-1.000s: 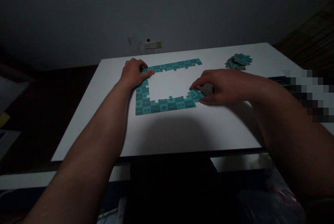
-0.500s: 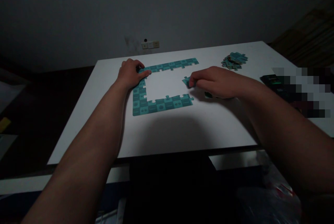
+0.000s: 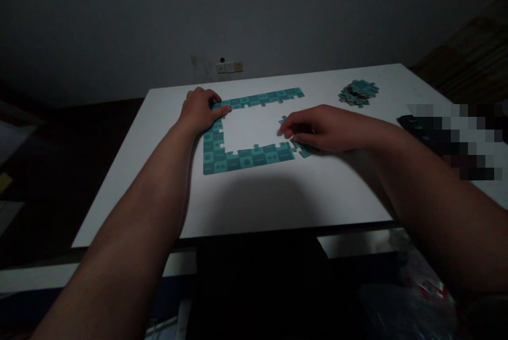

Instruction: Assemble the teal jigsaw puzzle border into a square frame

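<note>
Teal checkered puzzle pieces form a three-sided border (image 3: 248, 160) on the white table, open on the right. My left hand (image 3: 200, 109) rests on its far left corner, thumb stretched apart from the bent fingers, holding nothing up. Over the border's right side is my right hand (image 3: 317, 126), its fingers bent and closed about a teal puzzle piece (image 3: 282, 119). Only a knobbed edge of that piece shows past the index finger. Another teal piece (image 3: 304, 151) lies partly beneath this hand, close to the near row's right end.
A pile of loose puzzle pieces (image 3: 359, 92) lies at the far right of the table (image 3: 254, 208). Nearer the right edge is a dark, partly pixelated object (image 3: 423, 131). Wall sockets (image 3: 229, 67) show behind the table. Clear plastic (image 3: 413, 297) sits below its front edge.
My right hand's fingertips have shifted left and cover more of the puzzle piece. The piece under this hand now shows closer to the near row's end. My left hand stays in place.
</note>
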Motion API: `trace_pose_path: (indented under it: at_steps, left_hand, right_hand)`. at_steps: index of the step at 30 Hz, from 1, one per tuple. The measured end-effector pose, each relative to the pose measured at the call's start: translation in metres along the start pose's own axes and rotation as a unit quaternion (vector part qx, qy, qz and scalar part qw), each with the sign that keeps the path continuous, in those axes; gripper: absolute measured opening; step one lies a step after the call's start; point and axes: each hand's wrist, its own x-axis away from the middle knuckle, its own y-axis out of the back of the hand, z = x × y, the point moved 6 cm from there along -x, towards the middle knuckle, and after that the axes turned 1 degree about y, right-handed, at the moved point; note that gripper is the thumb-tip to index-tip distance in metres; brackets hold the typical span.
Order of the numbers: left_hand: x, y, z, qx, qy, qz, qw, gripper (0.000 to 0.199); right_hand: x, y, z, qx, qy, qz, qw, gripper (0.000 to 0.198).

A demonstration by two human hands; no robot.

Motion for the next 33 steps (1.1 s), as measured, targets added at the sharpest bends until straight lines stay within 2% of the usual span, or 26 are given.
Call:
trace_pose_path:
  at_steps: [5,10,13,19,28,33]
  left_hand:
    - [0.001,0.000,-0.001,0.004,0.004,0.005,1.000,0.036]
    - [0.001,0.000,-0.001,0.014,0.008,0.001,1.000,0.036]
    - [0.002,-0.001,-0.001,0.005,0.011,0.001,1.000,0.038]
    - [0.004,0.002,-0.004,0.018,0.005,-0.001,1.000,0.038]
    - [0.003,0.002,-0.006,0.008,0.028,0.023,0.999,0.040]
    - [0.003,0.002,-0.004,0.019,0.014,0.009,1.000,0.037]
  right_hand:
    - [0.003,0.005,-0.001,0.007,-0.002,-0.004,1.000,0.037]
    - [0.019,0.011,-0.005,0.019,-0.024,0.062,0.998,0.061]
    - [0.025,0.010,-0.008,0.024,-0.030,0.089,0.995,0.068]
    - [0.018,0.009,-0.005,0.050,-0.060,0.084,0.993,0.061]
    - [0.014,0.010,0.003,0.015,-0.041,0.057,0.997,0.053]
    - [0.010,0.007,0.000,0.027,-0.036,0.052,0.998,0.043]
